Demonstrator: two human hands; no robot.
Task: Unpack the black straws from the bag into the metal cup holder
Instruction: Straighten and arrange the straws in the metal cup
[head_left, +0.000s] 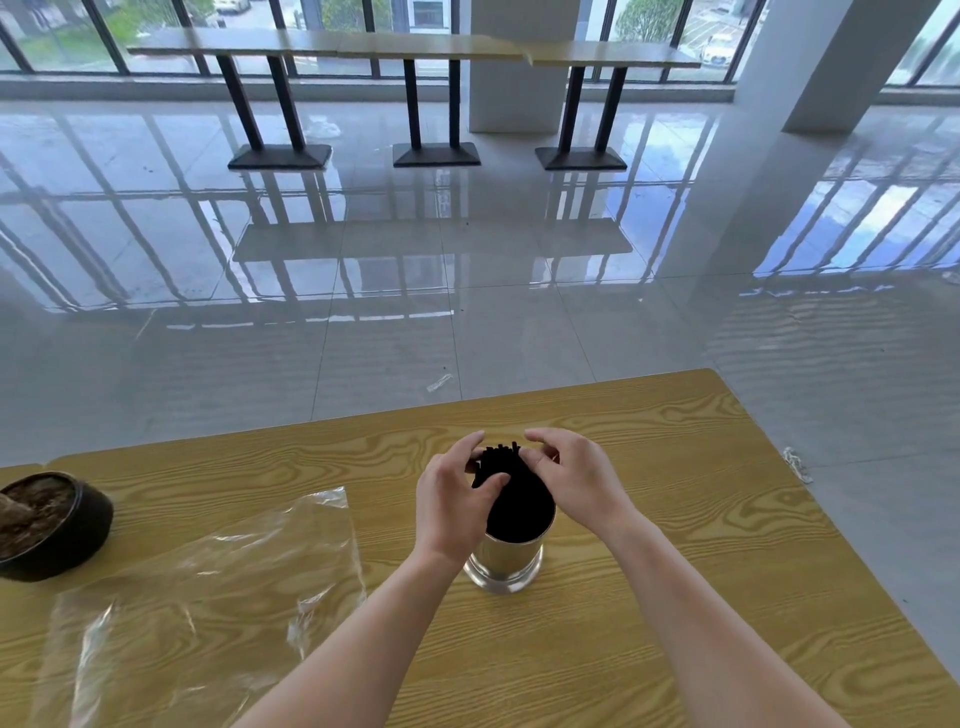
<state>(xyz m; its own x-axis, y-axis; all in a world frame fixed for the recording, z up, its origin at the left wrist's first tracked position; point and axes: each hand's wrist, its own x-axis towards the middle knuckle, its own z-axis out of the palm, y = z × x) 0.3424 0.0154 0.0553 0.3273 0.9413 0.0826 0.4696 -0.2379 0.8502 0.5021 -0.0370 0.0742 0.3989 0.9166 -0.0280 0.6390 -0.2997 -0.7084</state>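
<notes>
Evidently the black straws (511, 486) stand bunched upright in the metal cup holder (506, 564), their tips showing above its rim. The 2 hands work the tops: the left hand (452, 512) curls fingers and thumb round the bundle, and the right hand (571, 478) pinches a few tips. The clear plastic bag (208, 582) lies flat on the wooden table (701, 545) to the left, apparently emptied. Unpacking looks nearly done; only settling the bundle seems left.
</notes>
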